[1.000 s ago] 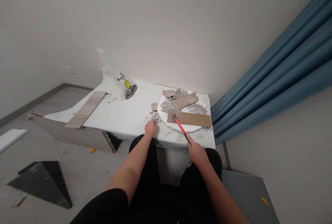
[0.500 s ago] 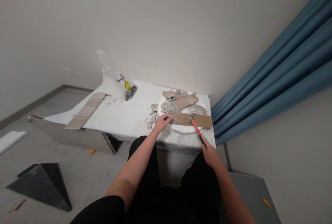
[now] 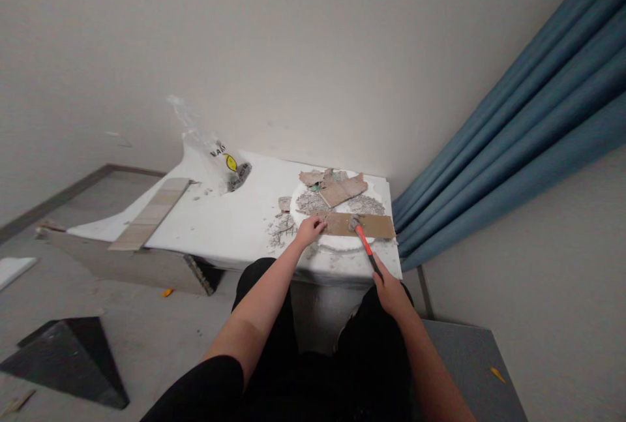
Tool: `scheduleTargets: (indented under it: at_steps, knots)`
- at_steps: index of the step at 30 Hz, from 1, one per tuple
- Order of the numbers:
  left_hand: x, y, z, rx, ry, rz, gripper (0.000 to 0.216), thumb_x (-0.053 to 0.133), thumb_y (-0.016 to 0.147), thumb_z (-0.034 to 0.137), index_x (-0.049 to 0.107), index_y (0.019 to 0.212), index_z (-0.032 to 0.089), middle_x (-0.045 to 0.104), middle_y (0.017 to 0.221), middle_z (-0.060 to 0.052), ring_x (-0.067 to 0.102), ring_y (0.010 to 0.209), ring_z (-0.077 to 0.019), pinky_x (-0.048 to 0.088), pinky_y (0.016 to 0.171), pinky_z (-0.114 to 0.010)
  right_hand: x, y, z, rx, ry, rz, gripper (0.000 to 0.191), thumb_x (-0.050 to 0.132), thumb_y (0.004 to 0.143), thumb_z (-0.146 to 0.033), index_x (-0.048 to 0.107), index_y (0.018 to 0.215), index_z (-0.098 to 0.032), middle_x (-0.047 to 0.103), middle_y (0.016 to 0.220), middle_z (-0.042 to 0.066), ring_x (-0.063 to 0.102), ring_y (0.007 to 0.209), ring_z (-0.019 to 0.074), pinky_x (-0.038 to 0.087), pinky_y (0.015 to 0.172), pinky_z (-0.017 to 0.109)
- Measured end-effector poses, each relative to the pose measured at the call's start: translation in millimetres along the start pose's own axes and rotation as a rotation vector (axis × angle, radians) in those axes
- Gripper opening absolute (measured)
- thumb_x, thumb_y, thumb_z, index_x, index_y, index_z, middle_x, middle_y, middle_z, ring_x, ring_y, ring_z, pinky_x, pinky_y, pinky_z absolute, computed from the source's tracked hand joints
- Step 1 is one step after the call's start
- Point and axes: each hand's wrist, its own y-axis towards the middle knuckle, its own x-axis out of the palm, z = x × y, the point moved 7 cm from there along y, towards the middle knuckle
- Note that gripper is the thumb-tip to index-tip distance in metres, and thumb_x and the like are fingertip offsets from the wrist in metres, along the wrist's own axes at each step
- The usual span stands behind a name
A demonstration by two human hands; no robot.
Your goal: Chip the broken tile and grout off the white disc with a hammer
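Note:
A long brown tile strip (image 3: 379, 226) lies across a round white disc (image 3: 337, 241) on a low white slab (image 3: 235, 213). My left hand (image 3: 309, 231) rests with curled fingers on the strip's left end. My right hand (image 3: 388, 288) is closed round the black grip of a hammer (image 3: 362, 242) with an orange handle. The hammer's metal head sits on the middle of the strip. Broken brown tile pieces (image 3: 337, 188) and grey rubble lie on the far side of the disc.
A clear plastic bag (image 3: 215, 161) with a yellow mark lies at the slab's back. A beige tile plank (image 3: 149, 214) rests on its left part. A dark wedge (image 3: 63, 357) sits on the floor at left. Blue curtain (image 3: 513, 128) hangs at right.
My left hand moved from the slab's front edge onto the strip's left end. The hammer head shifted right along the strip, from its left end to its middle.

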Motion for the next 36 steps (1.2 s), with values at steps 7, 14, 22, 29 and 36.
scheduleTargets:
  at_steps: [7, 14, 22, 29, 36]
  knots:
    - [5.2, -0.4, 0.3, 0.007, -0.018, -0.016, 0.022, 0.058, 0.088, 0.034, 0.066, 0.073, 0.018, 0.065, 0.071, -0.001, 0.055, 0.069, -0.0157, 0.040, 0.068, -0.027, -0.5, -0.2, 0.3, -0.020, 0.013, 0.011, 0.062, 0.037, 0.099, -0.026, 0.028, 0.161, -0.026, 0.045, 0.157, 0.006, 0.043, 0.143, 0.0236, 0.037, 0.113, 0.039]
    - [5.4, -3.3, 1.4, 0.035, -0.033, 0.009, 0.023, 0.057, 0.089, 0.033, 0.064, 0.072, 0.018, 0.065, 0.071, -0.001, 0.055, 0.069, -0.0156, 0.041, 0.069, -0.027, -2.2, -1.4, -1.7, 0.007, 0.000, 0.010, 0.062, 0.038, 0.099, -0.026, 0.029, 0.160, -0.027, 0.052, 0.151, 0.007, 0.050, 0.137, 0.0232, 0.039, 0.111, 0.038]
    - [8.7, -5.7, 4.0, 0.071, -0.001, 0.019, 0.023, 0.055, 0.091, 0.032, 0.065, 0.075, 0.019, 0.067, 0.077, -0.003, 0.059, 0.075, -0.0176, 0.045, 0.074, -0.029, -7.9, -3.5, -11.3, 0.030, -0.043, 0.013, 0.062, 0.039, 0.099, -0.026, 0.029, 0.160, -0.026, 0.057, 0.146, 0.008, 0.055, 0.132, 0.0231, 0.043, 0.106, 0.037]
    - [13.9, -8.7, 7.8, 0.139, 0.103, 0.024, 0.022, 0.053, 0.094, 0.031, 0.064, 0.079, 0.020, 0.067, 0.082, -0.006, 0.061, 0.083, -0.0201, 0.047, 0.078, -0.030, -9.2, -12.7, -51.1, -0.056, -0.088, 0.003, 0.061, 0.038, 0.101, -0.028, 0.027, 0.161, -0.030, 0.066, 0.134, 0.008, 0.065, 0.118, 0.0251, 0.049, 0.093, 0.032]
    - [16.9, -8.2, 10.5, 0.149, 0.160, 0.019, 0.021, 0.053, 0.094, 0.030, 0.063, 0.079, 0.020, 0.066, 0.082, -0.006, 0.060, 0.081, -0.0203, 0.047, 0.076, -0.030, 8.6, -7.8, -80.8, -0.071, -0.250, -0.052, 0.061, 0.034, 0.104, -0.031, 0.019, 0.162, -0.032, 0.077, 0.106, 0.009, 0.074, 0.093, 0.0269, 0.049, 0.075, 0.030]
